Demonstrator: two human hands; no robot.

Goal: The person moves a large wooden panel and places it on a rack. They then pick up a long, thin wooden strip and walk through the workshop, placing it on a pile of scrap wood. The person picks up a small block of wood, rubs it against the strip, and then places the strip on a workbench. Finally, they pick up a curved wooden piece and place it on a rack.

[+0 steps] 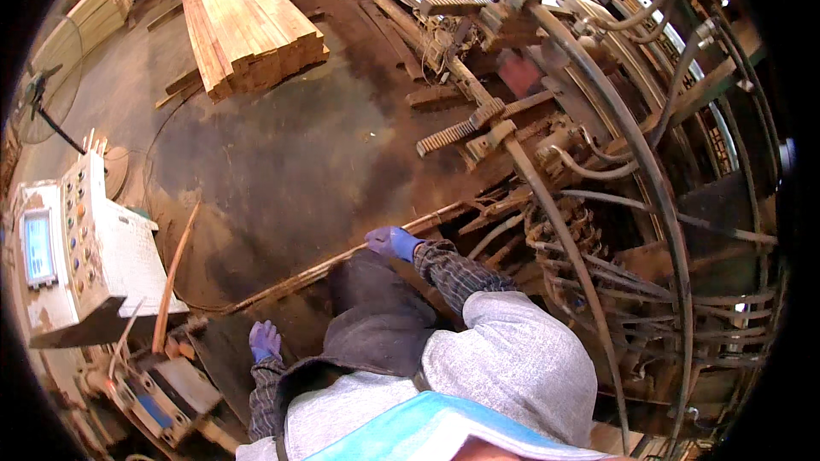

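Observation:
My left hand [265, 341], in a purple glove, hangs low beside my body with its fingers stretched out and nothing in them. Further forward, my right hand [393, 243] wears the same kind of glove. Its fingers curl down just past my dark-clad knee, over the line of a long thin wooden strip [295, 280]. Whether it grips the strip or only lies against it, I cannot tell. A white control cabinet [128, 252] with rows of buttons and a lit screen stands to the left of my left hand.
Sawn boards lie in a stack [252, 21] on the floor ahead. Along the right run machinery with toothed racks [457, 132] and many bent hoses [636, 141]. A standing fan [38, 90] is at the far left. A reddish wooden stick [175, 277] leans by the cabinet.

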